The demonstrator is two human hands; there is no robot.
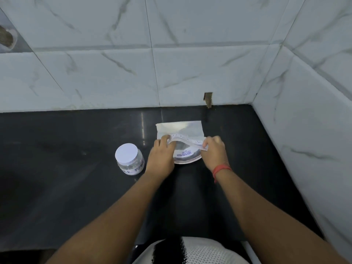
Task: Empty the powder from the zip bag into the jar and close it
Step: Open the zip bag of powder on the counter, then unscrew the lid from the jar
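Note:
A clear zip bag (pixel 181 130) with white powder in it lies flat on the black counter (pixel 66 168), its mouth toward me. My left hand (pixel 162 159) pinches the mouth's left side. My right hand (pixel 214 151) pinches the right side, and the two lips are pulled apart into an oval gap. A small clear jar (pixel 129 159) with a white lid and a handwritten label stands upright to the left of my left hand, lid on and apart from the bag.
White marble-look tiled walls (pixel 171 63) close off the counter at the back and on the right, forming a corner. A small hole (pixel 208 100) shows in the back wall at counter level. The counter's front edge is near my body.

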